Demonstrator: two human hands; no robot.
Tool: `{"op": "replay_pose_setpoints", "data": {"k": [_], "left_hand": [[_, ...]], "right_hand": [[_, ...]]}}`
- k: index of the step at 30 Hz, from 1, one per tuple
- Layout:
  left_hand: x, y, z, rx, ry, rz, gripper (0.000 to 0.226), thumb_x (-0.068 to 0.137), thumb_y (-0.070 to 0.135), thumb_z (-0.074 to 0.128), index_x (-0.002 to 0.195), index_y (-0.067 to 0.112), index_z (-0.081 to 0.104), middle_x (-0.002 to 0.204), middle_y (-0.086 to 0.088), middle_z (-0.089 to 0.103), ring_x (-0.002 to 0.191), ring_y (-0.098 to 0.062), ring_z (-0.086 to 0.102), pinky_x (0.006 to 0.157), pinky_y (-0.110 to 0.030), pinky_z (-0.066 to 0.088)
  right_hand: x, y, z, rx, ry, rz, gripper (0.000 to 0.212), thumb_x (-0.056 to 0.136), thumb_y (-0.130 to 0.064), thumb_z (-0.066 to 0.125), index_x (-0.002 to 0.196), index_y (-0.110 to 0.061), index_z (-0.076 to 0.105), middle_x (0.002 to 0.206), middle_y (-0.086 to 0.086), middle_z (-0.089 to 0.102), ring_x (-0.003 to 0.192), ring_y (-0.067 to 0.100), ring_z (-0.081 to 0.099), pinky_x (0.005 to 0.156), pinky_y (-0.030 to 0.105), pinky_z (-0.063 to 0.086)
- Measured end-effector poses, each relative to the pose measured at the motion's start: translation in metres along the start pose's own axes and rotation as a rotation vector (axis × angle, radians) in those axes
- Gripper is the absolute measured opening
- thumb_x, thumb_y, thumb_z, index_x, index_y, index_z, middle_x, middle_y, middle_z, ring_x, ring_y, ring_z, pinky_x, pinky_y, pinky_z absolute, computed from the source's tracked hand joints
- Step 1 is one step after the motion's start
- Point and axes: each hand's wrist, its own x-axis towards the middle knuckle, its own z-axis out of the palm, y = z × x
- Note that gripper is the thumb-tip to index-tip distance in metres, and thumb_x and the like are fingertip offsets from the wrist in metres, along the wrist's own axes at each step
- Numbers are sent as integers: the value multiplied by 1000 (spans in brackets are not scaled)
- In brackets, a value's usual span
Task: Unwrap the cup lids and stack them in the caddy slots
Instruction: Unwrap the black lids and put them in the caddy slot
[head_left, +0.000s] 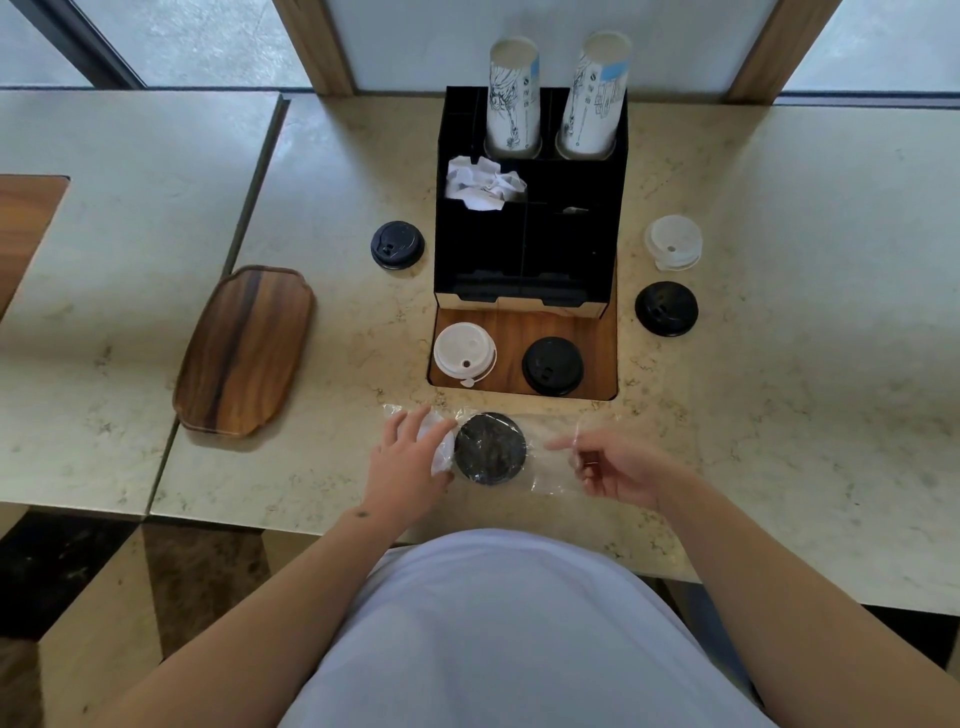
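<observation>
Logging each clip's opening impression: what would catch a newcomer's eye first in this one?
Two hands at the near edge of the counter work a clear plastic wrapper holding a black lid; the left hand grips its left end, the right hand pinches the other. Behind stands a black caddy with two tall stacks of paper cups.

Single head-worn wide-angle view, looking forward and steeply down from above wearer's torso; pale marble-patterned desk (779, 364) close below, black compartmented caddy (530, 234) centred, windows at top edge.

Wooden tray (244, 351) lies far left on marble counter (779, 364) (long side running near to far).
</observation>
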Motion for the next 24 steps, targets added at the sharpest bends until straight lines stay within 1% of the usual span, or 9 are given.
{"op": "replay_pose_setpoints", "data": {"k": [3, 5, 6, 8, 10, 14, 17, 20, 24], "left_hand": [[-1, -3, 1, -39, 13, 25, 71, 82, 35, 80, 144, 34, 48, 160, -2, 35, 147, -34, 21, 112, -51, 38], [-2, -6, 2, -54, 27, 46, 72, 80, 33, 82, 144, 33, 50, 159, -3, 37, 146, -34, 23, 115, -49, 32], [-2, -6, 2, -62, 32, 49, 72, 80, 33, 83, 144, 32, 50, 159, -4, 38, 146, -35, 23, 116, -48, 32], [-3, -7, 3, -73, 40, 49, 72, 80, 32, 84, 144, 32, 51, 159, -4, 38, 146, -34, 23, 117, -48, 31], [-4, -6, 3, -77, 40, 48, 72, 80, 32, 83, 144, 33, 50, 159, -3, 38, 147, -34, 22, 117, -49, 31], [-4, -6, 4, -76, 43, 47, 72, 80, 33, 83, 144, 33, 50, 159, -3, 38, 147, -34, 22, 117, -50, 32], [-4, -6, 3, -84, 40, 41, 72, 81, 33, 82, 144, 33, 50, 159, -3, 38, 147, -34, 22, 116, -50, 33], [-3, -5, 3, -82, 41, 34, 72, 81, 34, 82, 145, 34, 49, 159, -2, 37, 147, -33, 21, 117, -50, 32], [-3, -4, 2, -75, 33, 28, 73, 81, 36, 82, 145, 36, 47, 160, 0, 35, 148, -31, 19, 118, -51, 31]], "right_hand": [[10, 0, 5, -239, 21, -60, 25, 98, -11, 61, 117, 5, 64, 88, 10, 71, 76, 19, 65, 71, 30, 55], [19, 2, 10, -243, 77, -102, 30, 91, -13, 71, 111, 8, 63, 98, 16, 76, 91, 26, 74, 87, 40, 59], [24, 4, 13, -237, 99, -115, 31, 89, -14, 74, 108, 8, 65, 97, 18, 77, 92, 29, 75, 89, 44, 59], [29, 6, 19, -244, 124, -115, 32, 81, -16, 79, 102, 7, 69, 90, 20, 76, 87, 31, 76, 86, 48, 60], [33, 8, 24, -233, 137, -93, 39, 69, -20, 83, 96, 6, 71, 84, 21, 76, 80, 33, 76, 79, 46, 62], [38, 7, 32, -218, 133, -81, 32, 78, -22, 83, 97, 0, 70, 80, 17, 76, 73, 29, 76, 67, 37, 63], [35, 3, 32, -127, 71, -76, 51, 73, -34, 85, 104, 4, 70, 86, 16, 76, 73, 25, 73, 66, 32, 61], [32, 2, 32, -86, 7, -61, 56, 72, -35, 88, 107, 6, 71, 87, 15, 72, 72, 23, 69, 67, 31, 60], [35, 1, 39, -102, 2, -41, 38, 79, -27, 85, 103, -1, 70, 77, 9, 69, 64, 16, 65, 67, 29, 61]]}}
